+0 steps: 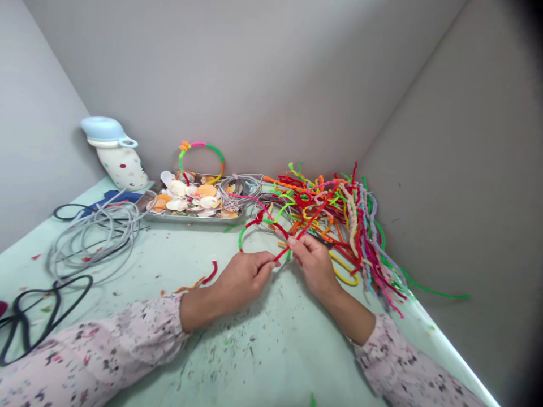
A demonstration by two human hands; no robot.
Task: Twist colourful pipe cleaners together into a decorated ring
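A hoop wrapped in red and green pipe cleaner (249, 226) is held up in front of me, its lower part hidden by my fingers. My left hand (244, 277) pinches a red pipe cleaner (283, 252) at the hoop's lower side. Beside it, my right hand (314, 263) is closed on the same red pipe cleaner, thumb against forefinger; a loose red length slants up past its knuckles. Left of my left wrist lie short red and orange pipe cleaner scraps (210, 275).
A metal tray (190, 219) of seashells (206, 192) stands at the back, with a multicoloured hoop (222, 155) upright on it. Right of it spreads a heap of pipe cleaners (352, 220). Coiled grey cord (91, 249), black cord (55, 316) and a blue-lidded bottle (123, 164) are at left.
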